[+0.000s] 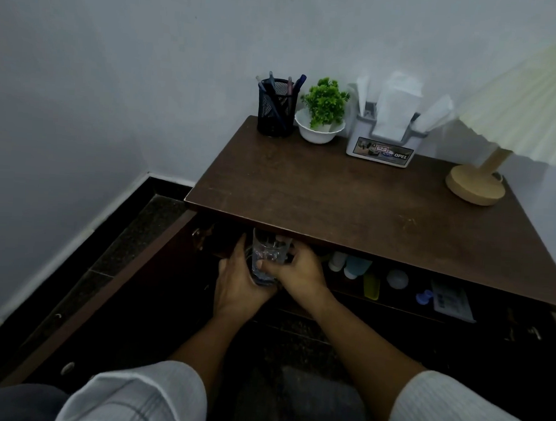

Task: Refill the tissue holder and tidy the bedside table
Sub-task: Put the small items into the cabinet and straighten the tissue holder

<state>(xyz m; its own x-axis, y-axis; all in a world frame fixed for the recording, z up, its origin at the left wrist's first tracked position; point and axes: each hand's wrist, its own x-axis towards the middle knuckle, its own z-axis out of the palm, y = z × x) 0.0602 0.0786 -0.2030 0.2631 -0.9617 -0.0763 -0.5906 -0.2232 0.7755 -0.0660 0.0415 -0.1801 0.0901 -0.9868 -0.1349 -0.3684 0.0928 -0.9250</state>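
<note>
– Both hands curl round the glass (269,258): left hand (236,282) cupping its side, right hand (295,271) with its thumb across the front.
– And the tissue holder (385,142)?
– Well beyond the grip, up at the back of the bedside table (304,186), tissues (397,100) standing in it.
– Danger?
– Glass rim sits right under the tabletop edge; a careless lift could knock it. 2 bottles (337,261) just right of the grip could topple.

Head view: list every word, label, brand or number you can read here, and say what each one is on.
"OPEL": on the sticker on the front of the tissue holder.
Smaller print left of it on the same sticker: too blurred to read.
Printed packet under the top of the bedside table: dark marks, too blurred to read.
Nothing else carries readable text.
</note>
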